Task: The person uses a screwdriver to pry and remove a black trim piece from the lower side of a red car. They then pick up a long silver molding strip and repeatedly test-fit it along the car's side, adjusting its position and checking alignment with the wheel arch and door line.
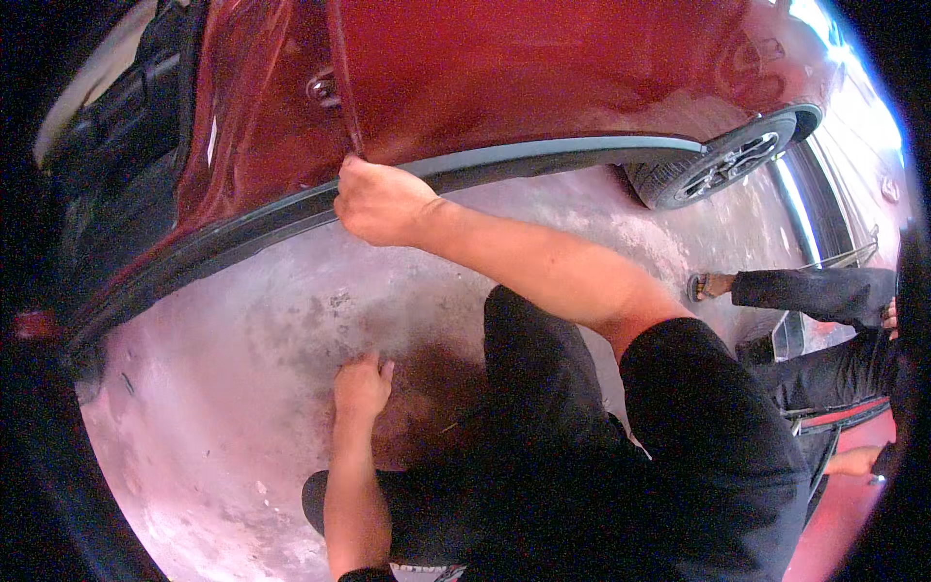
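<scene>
My right hand (383, 202) is closed, its fingertips against the lower end of an upright seam (344, 87) on the red car body (504, 78). Whatever lies inside those fingers is hidden. Just beneath it runs the dark sill (267, 221), with a grey trim strip (562, 147) leading on toward the wheel. My left hand (362, 386) hangs lower down above the stained floor (233, 388), away from the car. Its fingers are curled out of sight and the thumb stands off to the side; anything in it cannot be made out.
A wheel (722, 167) stands at the car's right end. Far left is a dark opening (126, 145) in the body. On the right sits another person in dark trousers (815, 296), a sandalled foot (698, 286) stretched toward me. My bent knee (533, 339) is near the sill.
</scene>
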Demonstrator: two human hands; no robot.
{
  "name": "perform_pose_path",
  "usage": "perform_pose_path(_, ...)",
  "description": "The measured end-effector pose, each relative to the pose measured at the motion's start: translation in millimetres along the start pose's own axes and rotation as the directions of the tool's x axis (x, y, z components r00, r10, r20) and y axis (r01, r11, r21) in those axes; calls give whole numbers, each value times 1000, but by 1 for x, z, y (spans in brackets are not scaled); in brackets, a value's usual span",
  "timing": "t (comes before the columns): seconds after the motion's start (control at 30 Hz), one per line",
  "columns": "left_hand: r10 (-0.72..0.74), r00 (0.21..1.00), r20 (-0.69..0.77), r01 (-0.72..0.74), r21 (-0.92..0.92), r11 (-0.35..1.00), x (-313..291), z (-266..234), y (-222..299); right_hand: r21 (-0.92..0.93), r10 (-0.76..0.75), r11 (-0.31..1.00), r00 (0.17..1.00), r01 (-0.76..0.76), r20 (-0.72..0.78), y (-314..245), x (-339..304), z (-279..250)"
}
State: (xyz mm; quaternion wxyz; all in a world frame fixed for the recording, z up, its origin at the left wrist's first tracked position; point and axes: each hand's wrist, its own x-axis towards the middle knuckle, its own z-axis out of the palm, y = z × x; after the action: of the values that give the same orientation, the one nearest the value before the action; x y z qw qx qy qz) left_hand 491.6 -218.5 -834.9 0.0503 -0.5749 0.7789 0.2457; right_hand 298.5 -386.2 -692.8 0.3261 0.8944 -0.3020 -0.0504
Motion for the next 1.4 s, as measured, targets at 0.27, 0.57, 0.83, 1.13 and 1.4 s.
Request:
perform_pose_path(0.27, 113, 993, -19, -115, -161, 980, 24, 26, 3, 649, 508, 671, 860, -359, -49, -111, -43, -18)
perform_pose_path(0.57, 117, 987, 114, -115, -27, 993, 13, -12, 55, 619, 902, 275, 420, -735, 98, -48, -86, -22)
perform_pose_path(0.83, 223, 973, -52, -227, -87, 970, 35, 18, 44, 578, 850, 338, 504, -743, 150, -64, -62, -26)
perform_pose_path(1.13, 33, 991, -131, -65, -245, 967, 56, 4, 17, 458, 455, -881, 475, 117, 754, -119, -48, 37)
perform_pose_path(1.4, -11, 983, -183, -48, -319, 947, 52, -8, 19, 238, 489, -816, 409, 526, 771, -71, -56, 44)
